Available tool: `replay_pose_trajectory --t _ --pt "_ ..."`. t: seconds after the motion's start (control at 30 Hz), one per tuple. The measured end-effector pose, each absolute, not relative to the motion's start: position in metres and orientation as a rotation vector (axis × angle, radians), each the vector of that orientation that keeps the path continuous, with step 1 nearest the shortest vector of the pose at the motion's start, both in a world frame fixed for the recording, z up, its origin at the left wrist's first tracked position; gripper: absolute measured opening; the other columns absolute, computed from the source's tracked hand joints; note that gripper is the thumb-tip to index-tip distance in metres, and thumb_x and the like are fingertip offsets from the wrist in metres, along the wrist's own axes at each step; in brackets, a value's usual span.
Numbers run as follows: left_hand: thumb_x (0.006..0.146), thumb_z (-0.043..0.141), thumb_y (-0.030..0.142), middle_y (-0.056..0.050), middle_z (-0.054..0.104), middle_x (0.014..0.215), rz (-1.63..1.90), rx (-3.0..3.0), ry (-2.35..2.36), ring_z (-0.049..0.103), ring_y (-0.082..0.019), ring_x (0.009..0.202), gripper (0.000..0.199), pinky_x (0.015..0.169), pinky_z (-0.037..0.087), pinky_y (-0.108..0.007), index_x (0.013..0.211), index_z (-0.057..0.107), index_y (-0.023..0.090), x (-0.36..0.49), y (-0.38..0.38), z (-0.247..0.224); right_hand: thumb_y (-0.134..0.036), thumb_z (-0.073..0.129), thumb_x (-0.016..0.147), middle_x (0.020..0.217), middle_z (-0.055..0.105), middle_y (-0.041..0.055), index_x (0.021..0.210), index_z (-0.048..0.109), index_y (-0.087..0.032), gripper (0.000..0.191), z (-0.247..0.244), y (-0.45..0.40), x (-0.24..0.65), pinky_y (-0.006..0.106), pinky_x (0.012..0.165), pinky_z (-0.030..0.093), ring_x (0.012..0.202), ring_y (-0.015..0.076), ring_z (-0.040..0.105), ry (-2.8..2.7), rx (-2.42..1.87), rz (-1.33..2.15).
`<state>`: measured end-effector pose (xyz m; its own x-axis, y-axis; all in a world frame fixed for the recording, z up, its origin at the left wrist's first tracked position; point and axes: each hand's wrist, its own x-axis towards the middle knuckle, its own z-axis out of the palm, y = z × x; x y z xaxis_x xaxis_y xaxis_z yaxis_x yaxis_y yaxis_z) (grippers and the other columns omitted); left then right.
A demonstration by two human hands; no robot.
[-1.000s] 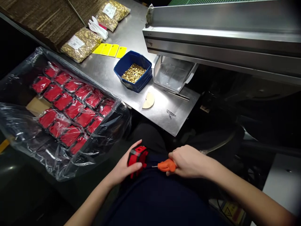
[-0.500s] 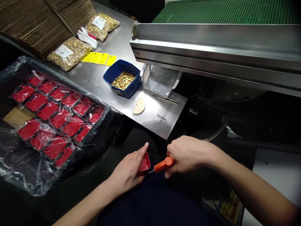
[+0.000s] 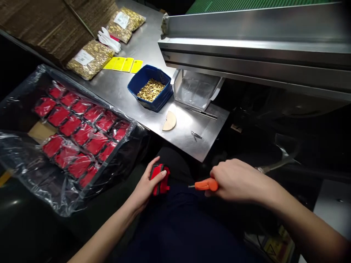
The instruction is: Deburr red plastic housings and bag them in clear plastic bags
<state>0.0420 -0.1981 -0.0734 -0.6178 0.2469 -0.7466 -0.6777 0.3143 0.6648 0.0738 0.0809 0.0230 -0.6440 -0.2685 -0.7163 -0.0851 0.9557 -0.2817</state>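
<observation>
Over my lap, my left hand [image 3: 145, 184] is closed around a red and black plastic housing [image 3: 158, 179], its thumb lying across the top. To the right, my right hand [image 3: 233, 179] grips an orange-handled tool [image 3: 205, 185] with a short thin metal tip pointing left. A gap separates that tip from the housing. The tool's exact kind is unclear, and the palm hides part of its handle. Beyond my hands, a blue bin [image 3: 164, 96] of small brass-coloured pieces stands on the metal table [image 3: 189, 151].
At left, a plastic-lined crate [image 3: 131, 135] holds several red and black parts. A clear tray [image 3: 196, 89], a half-round pale piece [image 3: 169, 121], a small metal tool [image 3: 196, 135], yellow labels [image 3: 127, 64] and bags of brass pieces [image 3: 91, 58] lie on the table. A metal conveyor frame [image 3: 246, 44] overhangs it.
My left hand has moved left and turned the housing, showing its red and black outside instead of its hollow. My right hand has drawn the orange tool away to the right. The view has shifted.
</observation>
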Motion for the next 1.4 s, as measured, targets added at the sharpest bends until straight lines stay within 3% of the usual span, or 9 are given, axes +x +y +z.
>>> replay_pose_trajectory --t 0.17,0.37,0.53,0.63,0.73,0.8,0.9,1.03,1.4 --pt "0.075 0.087 0.04 0.001 0.06 0.095 1.488 -0.514 1.632 0.062 -0.015 0.069 0.059 0.066 0.063 -0.033 0.124 0.055 0.031 0.046 -0.19 -0.068 -0.046 0.061 0.091 0.072 0.074 0.0107 0.074 0.07 -0.02 0.033 0.024 0.048 0.09 0.035 0.05 0.032 0.064 0.0332 0.073 2.278 -0.296 -0.272" --pt "0.084 0.074 0.045 -0.014 0.068 0.122 1.66 -0.664 0.966 0.072 -0.035 0.104 0.067 0.086 0.061 -0.051 0.142 0.042 0.031 0.049 -0.215 -0.077 -0.029 0.059 0.086 0.067 0.072 0.0053 0.071 0.066 -0.022 0.018 0.021 0.072 0.1 0.032 0.05 0.024 0.061 0.0273 0.071 2.253 -0.202 -0.336" --pt "0.088 0.06 0.061 -0.017 0.072 0.12 1.711 -0.584 0.399 0.077 -0.033 0.089 0.056 0.071 0.063 -0.044 0.136 0.055 0.034 0.065 -0.248 -0.111 -0.029 0.06 0.084 0.067 0.07 0.0025 0.074 0.064 -0.023 0.013 0.006 0.081 0.111 0.031 0.054 0.03 0.061 0.0235 0.068 2.237 -0.243 -0.463" --pt "0.094 0.054 0.059 -0.017 0.07 0.128 1.806 -0.495 0.314 0.076 -0.034 0.098 0.051 0.081 0.062 -0.048 0.138 0.059 0.034 0.068 -0.25 -0.119 -0.016 0.063 0.077 0.079 0.071 0.0019 0.084 0.064 -0.022 0.009 -0.009 0.084 0.115 0.035 0.078 0.045 0.076 0.0224 0.068 2.329 -0.311 -0.525" --pt "0.099 0.046 0.058 -0.018 0.062 0.143 1.904 -0.46 0.278 0.07 -0.036 0.116 0.054 0.108 0.047 -0.06 0.143 0.058 0.029 0.063 -0.24 -0.118 -0.012 0.065 0.076 0.109 0.068 0.0075 0.104 0.064 -0.022 0.03 -0.028 0.108 0.118 0.046 0.105 0.037 0.107 0.0277 0.063 2.591 -0.32 -0.419" --pt "0.102 0.04 0.059 -0.019 0.056 0.149 1.966 -0.465 0.267 0.065 -0.036 0.124 0.06 0.116 0.04 -0.058 0.144 0.057 0.021 0.059 -0.231 -0.117 -0.011 0.065 0.078 0.125 0.06 0.0112 0.117 0.062 -0.023 0.041 -0.044 0.136 0.119 0.046 0.099 0.041 0.113 0.0309 0.058 2.751 -0.24 -0.226" --pt "0.103 0.045 0.056 -0.021 0.051 0.153 2.014 -0.436 0.363 0.057 -0.039 0.134 0.062 0.111 0.049 -0.053 0.145 0.055 0.012 0.054 -0.215 -0.116 -0.006 0.059 0.082 0.127 0.055 0.0135 0.13 0.056 -0.022 0.051 -0.073 0.179 0.115 0.035 0.08 0.047 0.101 0.027 0.06 2.833 0.006 0.043" --pt "0.099 0.06 0.045 -0.018 0.062 0.143 2.003 -0.568 0.555 0.057 -0.042 0.132 0.052 0.104 0.056 -0.055 0.141 0.057 0.015 0.051 -0.193 -0.111 -0.006 0.05 0.09 0.135 0.051 0.0174 0.137 0.049 -0.018 0.048 -0.117 0.221 0.094 0.027 0.059 0.044 0.093 0.0237 0.065 2.719 0.197 0.213" --pt "0.091 0.075 0.035 -0.01 0.075 0.11 1.979 -0.977 1.0 0.076 -0.028 0.095 0.035 0.088 0.065 -0.048 0.119 0.063 0.019 0.053 -0.142 -0.082 -0.008 0.036 0.1 0.133 0.055 0.0206 0.147 0.048 -0.02 0.05 -0.163 0.247 0.065 0.029 0.063 0.048 0.09 0.0258 0.071 2.671 0.361 0.29"
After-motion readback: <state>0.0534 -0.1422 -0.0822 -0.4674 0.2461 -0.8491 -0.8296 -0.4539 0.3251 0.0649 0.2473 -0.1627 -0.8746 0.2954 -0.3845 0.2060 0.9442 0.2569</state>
